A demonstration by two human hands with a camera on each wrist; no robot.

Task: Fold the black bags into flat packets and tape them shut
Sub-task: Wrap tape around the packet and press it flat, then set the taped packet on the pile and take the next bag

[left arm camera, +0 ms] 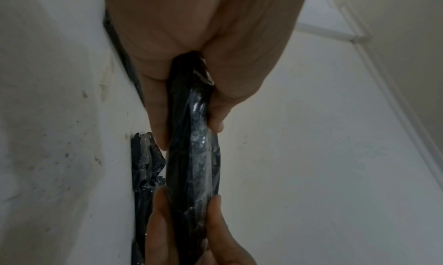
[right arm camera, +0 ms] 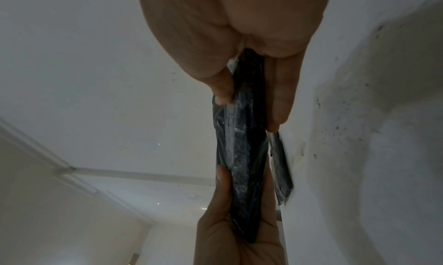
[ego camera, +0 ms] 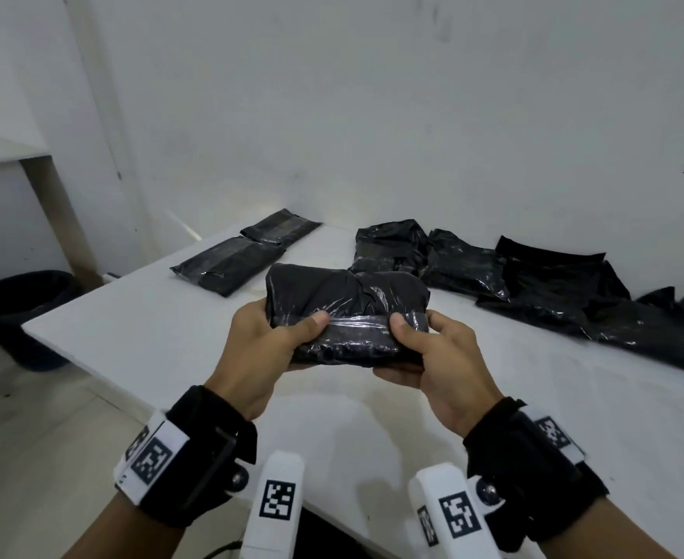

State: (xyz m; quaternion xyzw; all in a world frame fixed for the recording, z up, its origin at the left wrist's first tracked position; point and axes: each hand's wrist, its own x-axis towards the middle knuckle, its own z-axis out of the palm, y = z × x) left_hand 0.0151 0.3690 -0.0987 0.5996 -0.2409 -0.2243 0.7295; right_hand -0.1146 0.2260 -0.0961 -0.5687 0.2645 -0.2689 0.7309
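Note:
I hold a folded black bag packet [ego camera: 346,306] above the white table [ego camera: 163,320], with a strip of clear tape across its near side. My left hand [ego camera: 279,336] grips its left end, thumb on top and fingers underneath. My right hand [ego camera: 416,344] grips the right end the same way. In the left wrist view the packet [left arm camera: 191,155] runs edge-on between thumb and fingers, with the right hand [left arm camera: 187,227] at its far end. The right wrist view shows the packet [right arm camera: 242,146] edge-on, the left hand [right arm camera: 237,231] beyond it.
Two flat taped packets [ego camera: 247,250] lie at the back left of the table. Several crumpled black bags [ego camera: 429,256] and loose black sheets [ego camera: 574,292] spread along the back right. A dark bin [ego camera: 21,312] stands on the floor at left, under a white shelf.

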